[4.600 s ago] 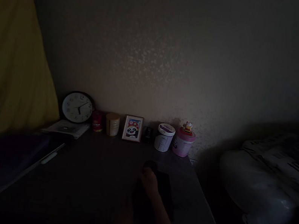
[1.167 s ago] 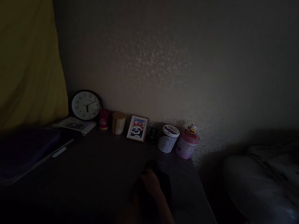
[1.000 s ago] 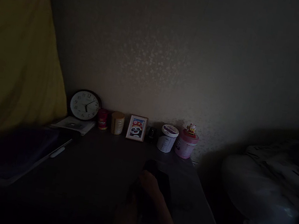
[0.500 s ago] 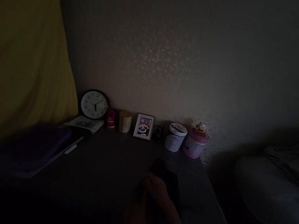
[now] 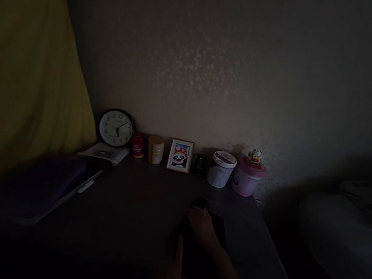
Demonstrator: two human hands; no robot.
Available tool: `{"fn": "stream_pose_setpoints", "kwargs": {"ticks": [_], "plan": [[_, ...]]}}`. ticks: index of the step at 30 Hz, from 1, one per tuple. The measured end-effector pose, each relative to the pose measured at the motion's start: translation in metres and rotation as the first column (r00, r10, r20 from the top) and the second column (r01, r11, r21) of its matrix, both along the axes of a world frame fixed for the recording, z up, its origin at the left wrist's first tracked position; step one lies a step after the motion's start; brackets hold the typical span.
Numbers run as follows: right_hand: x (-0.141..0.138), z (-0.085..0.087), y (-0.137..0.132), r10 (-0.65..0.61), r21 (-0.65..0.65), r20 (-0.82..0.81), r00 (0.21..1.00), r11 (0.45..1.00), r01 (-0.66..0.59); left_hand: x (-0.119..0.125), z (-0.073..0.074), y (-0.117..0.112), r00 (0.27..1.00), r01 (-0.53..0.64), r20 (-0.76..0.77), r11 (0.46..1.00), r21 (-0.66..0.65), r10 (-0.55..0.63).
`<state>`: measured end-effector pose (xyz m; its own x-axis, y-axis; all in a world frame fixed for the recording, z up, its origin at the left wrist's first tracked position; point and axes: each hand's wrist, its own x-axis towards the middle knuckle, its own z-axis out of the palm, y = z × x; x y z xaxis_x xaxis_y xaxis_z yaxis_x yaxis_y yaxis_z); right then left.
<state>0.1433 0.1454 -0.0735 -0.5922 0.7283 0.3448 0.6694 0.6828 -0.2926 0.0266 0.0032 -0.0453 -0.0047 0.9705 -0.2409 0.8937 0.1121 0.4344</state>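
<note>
The light is very dim. A black item [image 5: 218, 223] lies low at the right of the table; its kind is lost in the dark, with a rounded dark part [image 5: 199, 203] at its far end. My right hand [image 5: 202, 224] is closed over this black item, knuckles up and fingers bent. Nearer to me, my left hand [image 5: 171, 270] is at the item's left side, one digit stretched along it. Its other fingers are hidden in shadow, apparently wrapped round the near part.
Along the wall stand a clock [image 5: 116, 128], a red container [image 5: 138, 145], a yellow container [image 5: 155, 149], a panda picture frame [image 5: 180, 156], a white tub [image 5: 221, 170] and a pink tub [image 5: 248, 178] topped by a figurine. A dark purple item [image 5: 39, 181] lies left.
My two hands have drawn apart: the left has come down towards me, while the right has shifted slightly up and to the right. The view has turned a little.
</note>
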Motion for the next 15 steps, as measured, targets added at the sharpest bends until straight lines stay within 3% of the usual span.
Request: {"fn": "stream_pose_setpoints", "kwargs": {"ticks": [3, 8, 11, 15], "plan": [[0.001, -0.001, 0.029, -0.035, 0.003, 0.03, 0.999, 0.999, 0.035, 0.0, -0.004, 0.002, 0.999, -0.004, -0.033, 1.0, -0.022, 0.003], [0.001, -0.002, 0.06, -0.107, -0.063, 0.023, 0.994, 0.992, 0.108, 0.001, -0.027, 0.005, 0.997, -0.051, -0.054, 0.998, 0.023, 0.052], [0.003, -0.001, 0.069, -0.197, -0.089, 0.009, 0.98, 0.976, 0.197, 0.001, -0.036, 0.005, 0.997, -0.063, -0.051, 0.997, 0.05, 0.066], [0.024, 0.005, 0.063, -0.391, -0.128, -0.062, 0.919, 0.916, 0.381, 0.0, -0.033, 0.004, 1.0, -0.027, 0.0, 0.997, 0.077, 0.027]]}}
